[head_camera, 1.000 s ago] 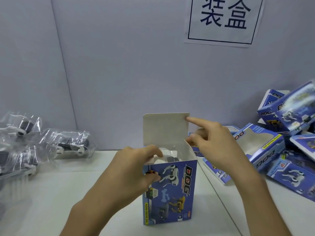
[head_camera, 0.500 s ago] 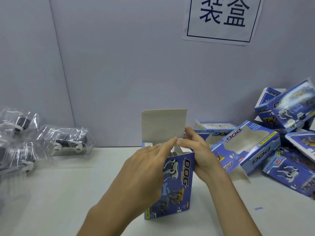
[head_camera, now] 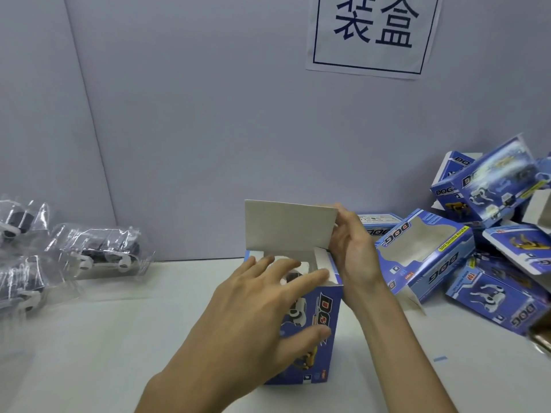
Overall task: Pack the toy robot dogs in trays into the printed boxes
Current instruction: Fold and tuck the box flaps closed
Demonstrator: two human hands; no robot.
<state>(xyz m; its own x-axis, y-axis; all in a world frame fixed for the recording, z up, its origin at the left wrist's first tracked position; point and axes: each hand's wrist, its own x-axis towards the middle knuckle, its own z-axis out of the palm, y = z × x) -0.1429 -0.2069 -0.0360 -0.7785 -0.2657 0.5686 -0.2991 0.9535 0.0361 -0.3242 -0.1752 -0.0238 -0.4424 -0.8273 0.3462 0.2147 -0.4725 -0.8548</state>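
Note:
A blue printed box point(head_camera: 320, 329) marked DOG stands upright on the white table, its grey top lid flap point(head_camera: 290, 226) raised. A toy robot dog in its tray shows faintly inside the box's mouth point(head_camera: 290, 277). My left hand point(head_camera: 256, 317) lies across the box's front and upper edge, fingers spread over the opening, thumb on the front panel. My right hand point(head_camera: 353, 251) is at the box's right side, fingers touching the lid flap's right edge and the side flap point(head_camera: 323, 259).
Several clear trays holding toy robot dogs point(head_camera: 98, 248) lie at the left by the wall. A heap of printed boxes point(head_camera: 477, 239), some open with windows, fills the right side. A paper sign point(head_camera: 372, 34) hangs on the wall. White table point(head_camera: 104, 353).
My left hand has moved from the box's front up over the opening, fingers spread. My right hand slid from the flap's top corner down to its right edge. The view shifted left.

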